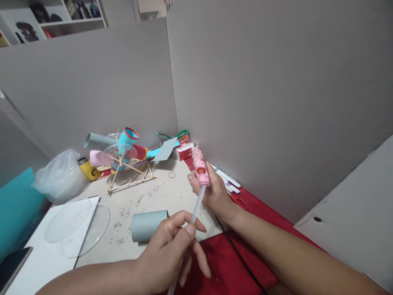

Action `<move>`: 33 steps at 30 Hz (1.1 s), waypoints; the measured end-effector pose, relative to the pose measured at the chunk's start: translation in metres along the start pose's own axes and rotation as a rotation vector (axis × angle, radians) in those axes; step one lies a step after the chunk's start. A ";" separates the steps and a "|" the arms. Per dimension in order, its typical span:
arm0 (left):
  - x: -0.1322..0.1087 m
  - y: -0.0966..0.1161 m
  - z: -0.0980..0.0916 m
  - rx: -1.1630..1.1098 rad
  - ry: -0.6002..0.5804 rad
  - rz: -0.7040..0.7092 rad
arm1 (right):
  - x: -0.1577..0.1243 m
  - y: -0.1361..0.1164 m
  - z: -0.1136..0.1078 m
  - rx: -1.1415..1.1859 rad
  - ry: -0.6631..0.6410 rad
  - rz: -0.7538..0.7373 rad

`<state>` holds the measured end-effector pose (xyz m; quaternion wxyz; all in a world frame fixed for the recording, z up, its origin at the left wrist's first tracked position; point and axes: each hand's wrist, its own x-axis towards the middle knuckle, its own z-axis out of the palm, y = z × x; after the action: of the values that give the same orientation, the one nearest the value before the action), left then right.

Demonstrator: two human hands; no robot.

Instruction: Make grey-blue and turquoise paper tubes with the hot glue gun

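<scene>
My right hand (216, 192) is closed around a pink patterned glue gun (200, 166), its nozzle pointing away toward the back of the table. A translucent glue stick (199, 203) sticks out of the gun's rear end. My left hand (176, 241) pinches this stick between thumb and forefinger, with the other fingers loosely spread. The stick's far end runs down below my left hand. Just left of that hand lies a grey-blue paper tube (145, 226) on its side, partly covered by my fingers.
A stick frame (132, 186) bearing coloured paper tubes and clear discs stands at the back left. A yellow container (88, 169) and a plastic bag (61, 176) are beside it. Clear discs (92, 233) overlap a white board. A black cord (239, 254) crosses the red cloth (215, 262).
</scene>
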<state>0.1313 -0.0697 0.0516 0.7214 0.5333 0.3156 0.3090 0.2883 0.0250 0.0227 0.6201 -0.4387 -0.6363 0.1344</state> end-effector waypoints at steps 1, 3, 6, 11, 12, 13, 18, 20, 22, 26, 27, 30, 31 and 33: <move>0.000 -0.001 0.001 -0.011 0.000 0.002 | 0.001 0.001 0.000 -0.024 0.001 -0.013; 0.002 -0.003 0.002 -0.051 -0.010 0.013 | 0.002 0.003 -0.001 -0.065 0.003 -0.032; 0.007 -0.004 0.004 -0.112 -0.025 0.038 | 0.002 0.004 -0.001 -0.124 0.014 -0.056; 0.017 0.000 0.006 -0.169 0.007 0.088 | -0.002 0.004 0.001 -0.210 0.013 -0.077; 0.018 0.001 0.006 -0.175 0.009 0.094 | -0.002 0.004 0.001 -0.229 0.007 -0.081; 0.020 0.002 0.006 -0.177 0.009 0.096 | -0.003 0.003 0.001 -0.243 0.001 -0.085; 0.022 0.005 0.006 -0.148 0.019 0.080 | -0.001 0.001 0.001 -0.146 0.002 -0.006; 0.023 0.007 0.005 -0.113 -0.004 0.062 | 0.000 0.000 0.002 -0.087 0.006 0.041; 0.027 0.012 -0.001 -0.054 -0.014 0.037 | 0.002 0.000 0.003 -0.026 0.012 0.086; 0.048 0.030 -0.032 0.306 0.146 0.110 | 0.010 0.000 -0.001 0.123 0.046 0.218; 0.058 0.035 -0.044 0.502 0.210 0.149 | 0.012 -0.002 -0.003 0.157 0.055 0.252; 0.094 0.051 -0.083 1.156 0.366 0.190 | 0.019 -0.010 -0.009 0.222 0.084 0.315; 0.108 0.055 -0.095 1.223 0.383 0.184 | 0.020 -0.012 -0.011 0.235 0.093 0.323; 0.135 0.057 -0.115 1.368 0.391 0.156 | 0.022 -0.014 -0.013 0.250 0.113 0.329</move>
<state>0.1174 0.1158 0.0631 0.1314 0.8220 0.5233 0.1824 0.2976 0.0277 0.0498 0.6742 -0.4630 -0.4987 0.2870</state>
